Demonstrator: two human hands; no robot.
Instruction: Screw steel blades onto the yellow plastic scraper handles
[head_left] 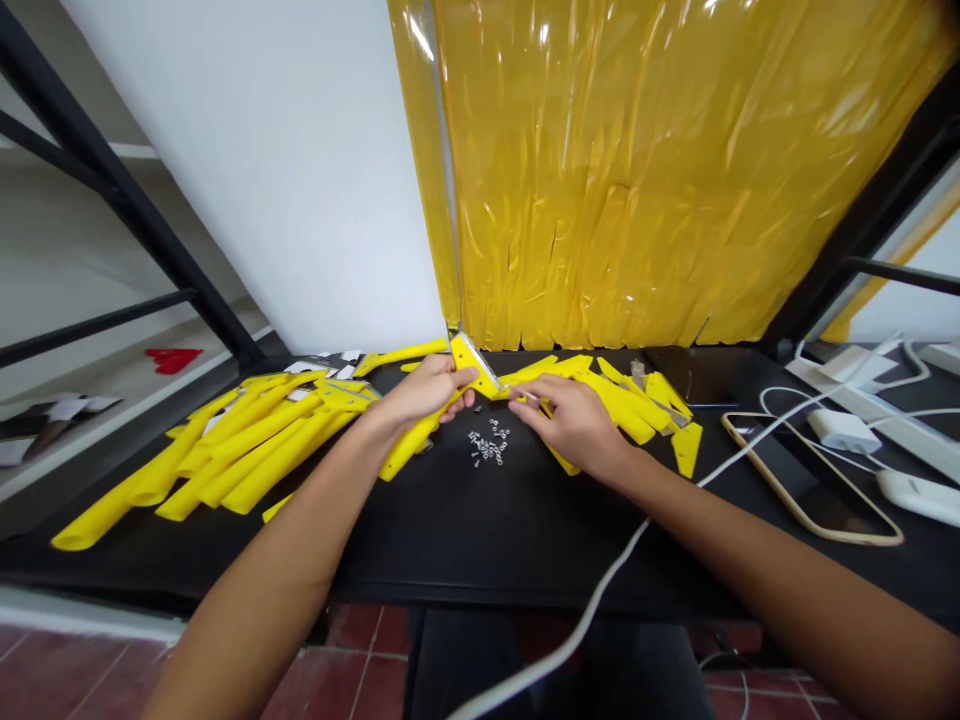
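Left hand (424, 392) grips a yellow bar (411, 445) angled near-left to far-right, far end closer to the right hand (571, 425), which pinches a thin metal pin (529, 396).

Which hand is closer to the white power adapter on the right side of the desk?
The right hand. It is to the left of the white power adapter; the left hand is farther left, on the far side of the right hand.
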